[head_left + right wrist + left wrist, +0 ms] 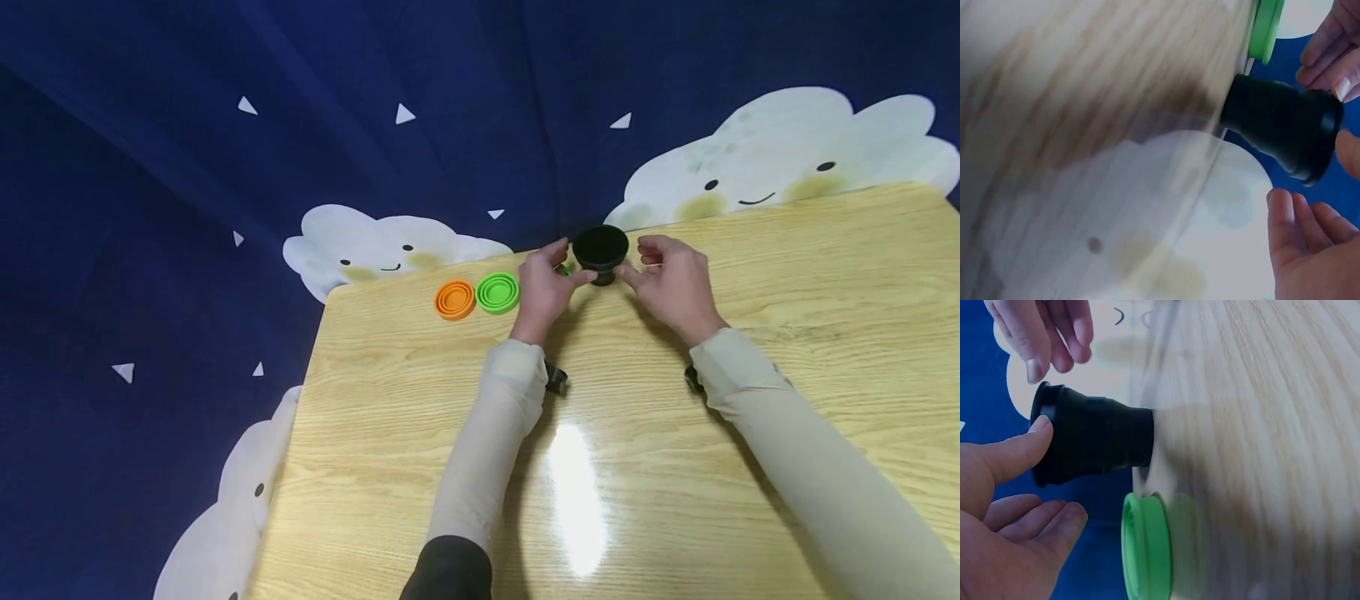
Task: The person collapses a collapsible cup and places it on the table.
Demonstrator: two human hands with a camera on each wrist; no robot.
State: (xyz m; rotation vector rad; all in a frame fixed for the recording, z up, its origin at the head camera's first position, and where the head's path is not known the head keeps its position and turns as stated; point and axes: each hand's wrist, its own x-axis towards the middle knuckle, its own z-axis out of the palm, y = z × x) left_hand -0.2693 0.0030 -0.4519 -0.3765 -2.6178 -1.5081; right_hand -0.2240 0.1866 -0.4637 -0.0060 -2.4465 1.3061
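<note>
A black collapsible cup [601, 247], pulled out to its full height, stands on the table near the back edge, wide rim up. My left hand [546, 287] is at its left side; in the left wrist view the thumb overlaps the rim, and I cannot tell whether it touches. Relaxed fingers of my right hand [670, 279] stand at the cup's right side, apart from the wall, with the thumb [1349, 153] close to the rim. Neither hand grips it. A flattened green collapsible cup [498, 293] lies beside my left hand, and an orange one [454, 300] is left of that.
A small green piece [567, 270] shows behind my left fingers, mostly hidden. The wooden table [390, 400] ends just behind the cups, where a dark blue curtain [450, 100] with white clouds hangs. Light glares off the tabletop between my forearms.
</note>
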